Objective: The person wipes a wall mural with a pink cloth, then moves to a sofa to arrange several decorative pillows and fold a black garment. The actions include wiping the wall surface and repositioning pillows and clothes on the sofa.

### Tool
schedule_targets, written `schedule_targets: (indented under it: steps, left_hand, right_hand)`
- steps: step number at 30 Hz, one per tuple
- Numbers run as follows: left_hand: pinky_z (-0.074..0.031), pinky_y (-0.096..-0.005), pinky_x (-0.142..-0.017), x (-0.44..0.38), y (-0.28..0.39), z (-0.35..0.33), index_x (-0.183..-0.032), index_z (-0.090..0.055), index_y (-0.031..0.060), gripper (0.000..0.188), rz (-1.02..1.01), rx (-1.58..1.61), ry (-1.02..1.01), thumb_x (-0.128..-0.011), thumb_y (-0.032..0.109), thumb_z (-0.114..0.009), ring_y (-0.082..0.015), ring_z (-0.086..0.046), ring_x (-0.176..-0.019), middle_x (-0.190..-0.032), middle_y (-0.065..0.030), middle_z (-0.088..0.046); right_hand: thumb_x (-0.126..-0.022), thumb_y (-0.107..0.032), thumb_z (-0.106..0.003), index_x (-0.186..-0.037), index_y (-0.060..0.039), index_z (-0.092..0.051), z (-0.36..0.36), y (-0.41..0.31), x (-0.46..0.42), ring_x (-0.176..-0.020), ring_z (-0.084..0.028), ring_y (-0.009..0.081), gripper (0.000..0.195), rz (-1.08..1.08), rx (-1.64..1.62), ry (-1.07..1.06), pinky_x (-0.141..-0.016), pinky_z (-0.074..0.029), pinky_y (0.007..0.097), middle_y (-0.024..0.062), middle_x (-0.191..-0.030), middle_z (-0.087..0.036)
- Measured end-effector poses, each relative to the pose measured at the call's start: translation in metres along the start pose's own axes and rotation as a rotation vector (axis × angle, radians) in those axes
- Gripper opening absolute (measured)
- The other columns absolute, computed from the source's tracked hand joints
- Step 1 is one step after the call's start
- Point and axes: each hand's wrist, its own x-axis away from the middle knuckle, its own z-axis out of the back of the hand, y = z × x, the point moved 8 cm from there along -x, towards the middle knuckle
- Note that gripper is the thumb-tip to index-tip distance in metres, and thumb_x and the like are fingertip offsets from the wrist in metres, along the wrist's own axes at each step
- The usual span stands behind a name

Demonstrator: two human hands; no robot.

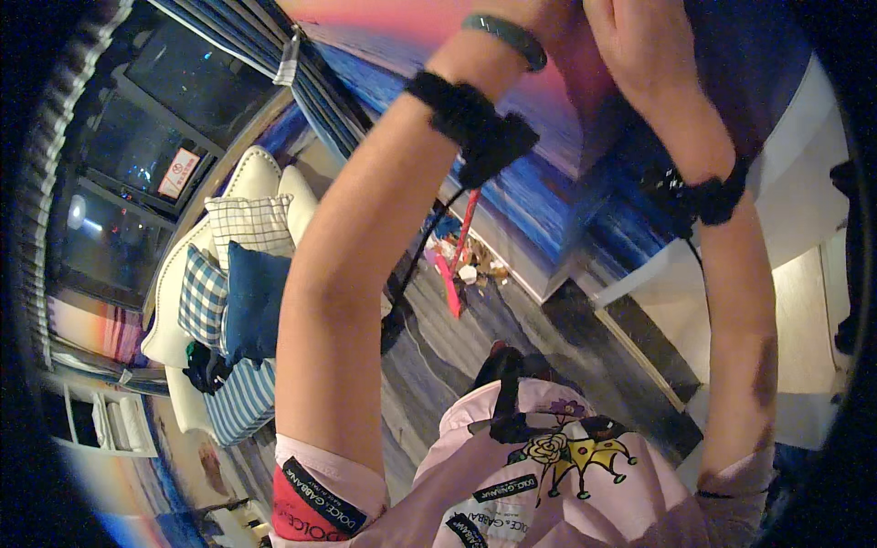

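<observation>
Both arms are raised towards the wall painted with a sea and sunset mural. My left hand is mostly cut off by the top edge, just past a dark green bangle. Beside it, my right hand shows its back and wrist; its fingers are out of view. Whether either hand holds anything is hidden. Each wrist wears a black strapped device, the left one and the right one, with a thin cable hanging from it.
A red stick with a pink end stands by a pile of litter at the wall's foot. To the left is a cream sofa with several cushions, under a dark window and a curtain. A step edge lies right.
</observation>
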Motion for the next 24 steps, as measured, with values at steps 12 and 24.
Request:
schedule_targets:
  steps: [12, 24]
  left_hand:
    - [-0.016, -0.0563, -0.112, 0.024, 0.0, -0.013, -0.147, -0.022, -0.0024, 0.08, 0.189, 0.142, -0.141, -0.085, 0.037, -0.053, -0.0504, -0.008, -0.141, -0.154, -0.029, -0.007]
    - [-0.016, -0.0574, -0.112, -0.003, -0.036, -0.01, -0.147, -0.024, 0.0015, 0.078, 0.024, 0.231, -0.171, -0.085, 0.038, -0.053, -0.051, -0.007, -0.141, -0.153, -0.0319, -0.006]
  right_hand:
    - [-0.095, -0.021, -0.047, -0.136, -0.0018, -0.044, -0.002, -0.023, 0.001, -0.135, -0.036, 0.0336, 0.045, 0.073, 0.017, -0.16, -0.111, -0.027, 0.0453, 0.0154, -0.143, -0.042]
    - [-0.099, -0.045, -0.033, -0.139, -0.0036, -0.041, -0.038, -0.044, -0.031, -0.139, -0.03, 0.0326, 0.059, 0.032, 0.501, -0.227, -0.114, -0.016, 0.0509, 0.014, -0.149, -0.036]
